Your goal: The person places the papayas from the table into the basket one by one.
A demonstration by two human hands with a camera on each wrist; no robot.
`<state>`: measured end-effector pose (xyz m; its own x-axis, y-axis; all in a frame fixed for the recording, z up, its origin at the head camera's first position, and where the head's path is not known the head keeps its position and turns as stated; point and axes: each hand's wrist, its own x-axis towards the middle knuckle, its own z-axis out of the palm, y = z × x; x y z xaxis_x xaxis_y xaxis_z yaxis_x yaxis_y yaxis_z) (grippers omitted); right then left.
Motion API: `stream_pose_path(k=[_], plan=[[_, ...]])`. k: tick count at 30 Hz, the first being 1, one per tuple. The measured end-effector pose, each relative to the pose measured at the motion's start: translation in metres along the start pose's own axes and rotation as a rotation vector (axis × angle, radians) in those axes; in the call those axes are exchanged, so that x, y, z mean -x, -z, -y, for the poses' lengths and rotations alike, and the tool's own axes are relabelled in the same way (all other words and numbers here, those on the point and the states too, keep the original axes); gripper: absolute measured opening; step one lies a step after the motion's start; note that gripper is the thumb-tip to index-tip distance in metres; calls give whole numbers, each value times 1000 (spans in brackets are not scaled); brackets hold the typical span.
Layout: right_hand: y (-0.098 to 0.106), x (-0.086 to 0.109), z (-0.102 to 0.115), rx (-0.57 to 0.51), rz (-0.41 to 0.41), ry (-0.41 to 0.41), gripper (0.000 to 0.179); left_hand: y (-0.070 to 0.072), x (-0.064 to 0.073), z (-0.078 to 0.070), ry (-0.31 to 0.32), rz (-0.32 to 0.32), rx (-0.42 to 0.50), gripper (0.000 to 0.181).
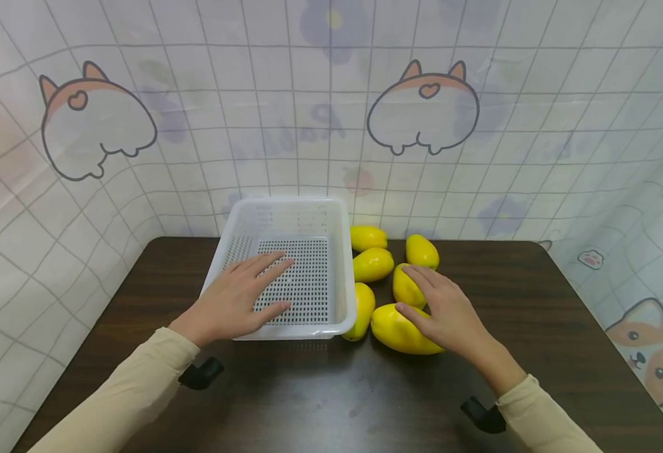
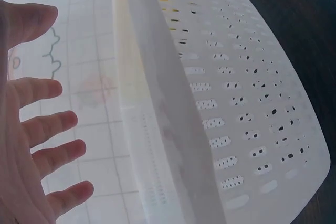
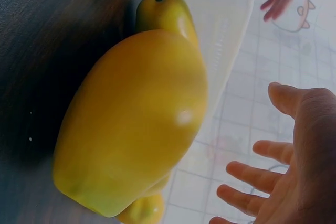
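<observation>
A white plastic basket [image 1: 344, 270] with a slotted floor stands on the table. Above its near left part hovers my left hand [image 1: 240, 302], fingers spread, holding nothing; in the left wrist view the hand appears apart from the basket wall [image 2: 262, 129]. To the basket's right lie several smooth yellow fruits, mango-like in shape. The largest, a long yellow fruit [image 1: 400, 330], is nearest the front; the right wrist view shows this large fruit [image 3: 136, 119] close up. My right hand [image 1: 444, 308] is over it with fingers extended and grips nothing. It partly covers a smaller yellow fruit [image 1: 406, 288].
The dark brown table [image 1: 331, 402] ends at the back against a white grid-patterned cloth [image 1: 286, 126]. Small yellow fruits sit by the basket's right wall: a back one [image 1: 368, 238], a middle one [image 1: 373, 264] and a front one [image 1: 361, 314]. Another yellow fruit [image 1: 422, 251] lies farther right.
</observation>
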<state>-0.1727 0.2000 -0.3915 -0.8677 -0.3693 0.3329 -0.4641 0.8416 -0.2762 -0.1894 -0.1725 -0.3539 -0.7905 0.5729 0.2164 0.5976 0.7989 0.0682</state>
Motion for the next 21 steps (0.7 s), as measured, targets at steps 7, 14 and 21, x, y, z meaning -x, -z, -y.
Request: stream_pose_path(k=[7, 14, 21], plan=[[0, 4, -3, -6, -9, -3, 65, 1, 3, 3, 6, -12, 5, 70], [-1, 8, -6, -28, -1, -20, 65, 1, 7, 8, 8, -27, -11, 69], [-3, 11, -10, -19, -18, -18, 64, 1, 11, 11, 35, -32, -31, 70]])
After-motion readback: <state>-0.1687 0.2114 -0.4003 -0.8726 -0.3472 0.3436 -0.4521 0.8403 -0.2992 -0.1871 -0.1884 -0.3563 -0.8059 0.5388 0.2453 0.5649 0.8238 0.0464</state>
